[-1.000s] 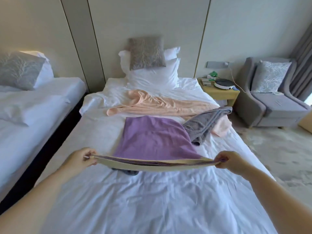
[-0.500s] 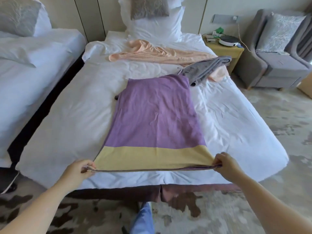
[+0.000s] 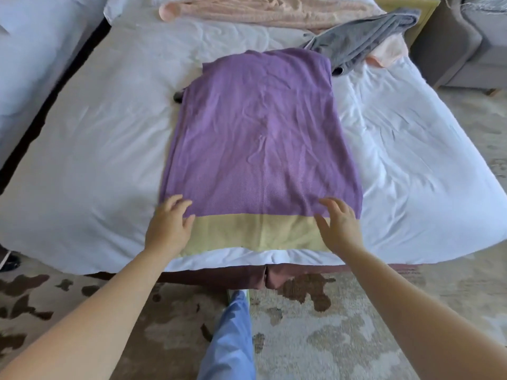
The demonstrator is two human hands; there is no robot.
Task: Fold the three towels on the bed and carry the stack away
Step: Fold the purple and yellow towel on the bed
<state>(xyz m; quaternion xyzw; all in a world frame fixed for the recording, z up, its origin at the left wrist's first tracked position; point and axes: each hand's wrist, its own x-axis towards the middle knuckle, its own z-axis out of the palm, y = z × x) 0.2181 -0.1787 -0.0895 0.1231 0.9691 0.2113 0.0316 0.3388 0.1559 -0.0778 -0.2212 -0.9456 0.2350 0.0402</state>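
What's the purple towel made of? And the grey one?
Purple towel: looks like thin woven cotton, matte, with a fine dotted weave and soft creases. Grey towel: seems thicker, maybe fuzzy terry cloth; it bunches in plump folds.

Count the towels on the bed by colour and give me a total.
Purple towel with a yellow band: 1
Peach towel: 1
Grey towel: 1
Total: 3
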